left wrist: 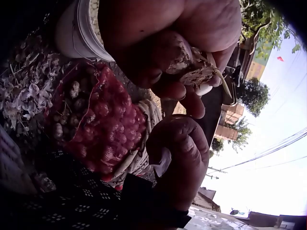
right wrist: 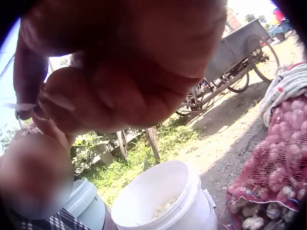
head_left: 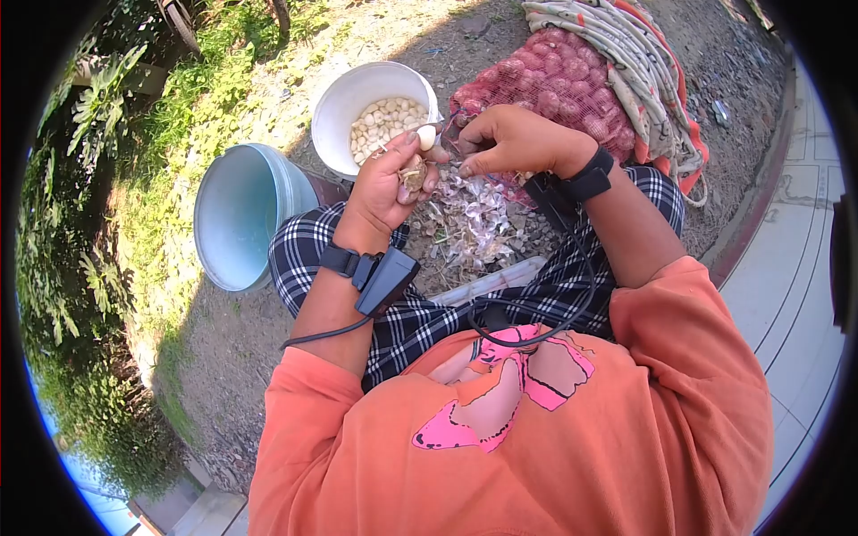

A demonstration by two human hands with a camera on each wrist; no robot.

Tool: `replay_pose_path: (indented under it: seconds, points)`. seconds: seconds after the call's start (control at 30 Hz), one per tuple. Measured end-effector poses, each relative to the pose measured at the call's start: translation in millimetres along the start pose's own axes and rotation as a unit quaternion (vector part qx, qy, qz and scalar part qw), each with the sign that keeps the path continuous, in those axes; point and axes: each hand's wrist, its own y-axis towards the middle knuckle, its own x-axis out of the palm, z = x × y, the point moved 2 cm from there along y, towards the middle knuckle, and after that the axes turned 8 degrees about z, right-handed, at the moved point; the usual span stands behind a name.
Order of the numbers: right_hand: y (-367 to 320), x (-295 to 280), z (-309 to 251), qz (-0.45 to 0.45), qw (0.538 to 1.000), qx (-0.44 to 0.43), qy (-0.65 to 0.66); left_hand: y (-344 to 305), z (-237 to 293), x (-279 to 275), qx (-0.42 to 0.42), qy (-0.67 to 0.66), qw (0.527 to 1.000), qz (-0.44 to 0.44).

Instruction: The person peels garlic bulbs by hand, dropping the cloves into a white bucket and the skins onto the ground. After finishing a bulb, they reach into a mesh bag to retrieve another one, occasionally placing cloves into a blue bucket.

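Note:
In the head view the left hand (head_left: 386,189) pinches a pale peeled garlic clove (head_left: 426,137) at its fingertips and keeps part of a garlic bulb (head_left: 412,175) against its fingers. The left wrist view shows this bulb (left wrist: 184,64) close up, its dry skin torn. Beside it, apart from the clove, the right hand (head_left: 527,141) has curled fingers with nothing clearly visible in them. Below both hands lies a heap of garlic skins (head_left: 474,219). A white bucket (head_left: 329,134) holding peeled cloves stands just beyond the left hand.
A red mesh sack (head_left: 559,80) full of garlic bulbs lies beyond the right hand, with a striped cloth (head_left: 643,76) against it. A light blue bucket (head_left: 237,219) stands left of the knee. A cart (right wrist: 225,57) is on the ground farther off.

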Motion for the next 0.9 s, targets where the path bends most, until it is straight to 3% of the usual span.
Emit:
replay_pose_path:
  seconds: [0.07, 0.1, 0.17, 0.2, 0.23, 0.27, 0.33, 0.4, 0.43, 0.5, 0.57, 0.63, 0.67, 0.73, 0.77, 0.83, 0.9]
  points:
    - [3.5, -3.7, 0.6, 0.085, 0.991, 0.014, -0.098, 0.0, 0.6, 1.0, -0.006, -0.001, 1.000, -0.010]
    - [5.1, -2.5, 4.3, 0.084, 0.991, 0.013, -0.098, -0.2, 0.8, 1.4, -0.013, -0.002, 1.000, -0.020]
    - [7.3, 2.4, 20.6, 0.160, 0.971, 0.106, 0.144, 1.7, -0.6, -2.3, -0.009, 0.047, 0.999, -0.005]
    - [7.7, 5.9, 22.5, 0.159, 0.971, 0.106, 0.144, 2.4, -1.4, -5.0, -0.004, 0.096, 0.995, 0.010]
    - [8.1, 12.9, 25.5, 0.140, 0.930, 0.189, 0.282, 2.7, -5.2, -4.8, -0.001, 0.095, 0.995, 0.012]
    - [9.3, 21.8, 29.2, 0.116, 0.864, 0.267, 0.412, 3.6, -11.0, -2.2, 0.051, 0.199, 0.978, 0.037]
    - [13.4, 44.3, 38.4, 0.103, 0.812, 0.315, 0.481, -0.6, -15.2, 7.5, 0.124, 0.369, 0.919, 0.063]
    - [13.2, 63.7, 54.6, 0.057, 0.755, 0.327, 0.565, -5.8, -13.9, 13.2, 0.168, 0.537, 0.825, 0.052]
    - [11.6, 71.7, 60.7, 0.067, 0.745, 0.326, 0.579, -9.3, -10.8, 13.6, 0.168, 0.535, 0.826, 0.056]
    - [12.3, 92.6, 100.2, 0.085, 0.709, 0.390, 0.581, -14.5, -10.7, 13.0, 0.079, 0.597, 0.798, 0.009]
    - [14.3, 99.6, 113.7, 0.088, 0.700, 0.406, 0.581, -19.6, -17.0, 9.9, 0.095, 0.620, 0.778, -0.025]
    - [23.8, 97.6, 108.6, 0.230, 0.669, 0.408, 0.577, -22.9, -27.7, 7.0, 0.079, 0.642, 0.760, -0.068]
    - [31.3, 95.4, 105.5, 0.226, 0.670, 0.411, 0.576, -22.9, -33.5, 4.4, 0.078, 0.640, 0.761, -0.064]
    - [51.5, 71.5, 60.4, 0.175, 0.740, 0.283, 0.584, -22.7, -44.6, 1.2, 0.086, 0.691, 0.712, -0.088]
    - [54.5, 67.0, 52.8, 0.170, 0.741, 0.285, 0.584, -26.2, -40.8, 7.4, 0.067, 0.695, 0.711, -0.084]
    - [57.7, 58.8, 44.6, 0.198, 0.853, 0.275, 0.398, -26.5, -36.7, 6.8, 0.064, 0.699, 0.709, -0.069]
    - [51.1, 57.4, 52.0, 0.186, 0.869, 0.290, 0.353, -22.4, -34.1, 5.9, 0.066, 0.704, 0.705, -0.061]
